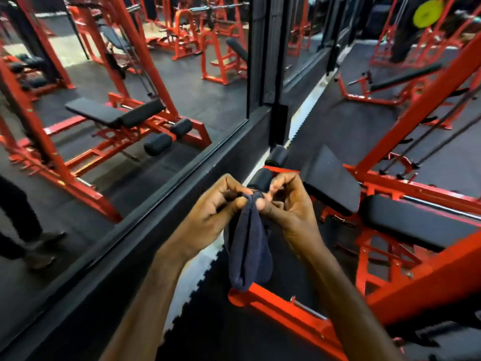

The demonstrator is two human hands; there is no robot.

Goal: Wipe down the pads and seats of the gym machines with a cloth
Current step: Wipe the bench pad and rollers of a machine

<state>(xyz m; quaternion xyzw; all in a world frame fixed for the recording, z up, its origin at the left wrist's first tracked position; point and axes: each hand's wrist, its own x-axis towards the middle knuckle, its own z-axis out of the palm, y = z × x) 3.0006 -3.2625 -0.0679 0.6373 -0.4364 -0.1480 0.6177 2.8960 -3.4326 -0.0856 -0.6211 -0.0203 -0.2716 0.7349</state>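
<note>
Presently: left hand (216, 209) and right hand (289, 204) pinch dark cloth (248, 246) top; folding step; next, wipe seat pad (330, 178).

Two bare forearms, no sleeves, watch or rings; left grip (213, 204) and right grip (289, 204) ungloved.

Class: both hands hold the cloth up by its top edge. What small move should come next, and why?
Probably lower the dark cloth onto the angled black pad just beyond. Both the left hand and the right hand pinch it in mid-air, and it touches no pad yet.
</note>
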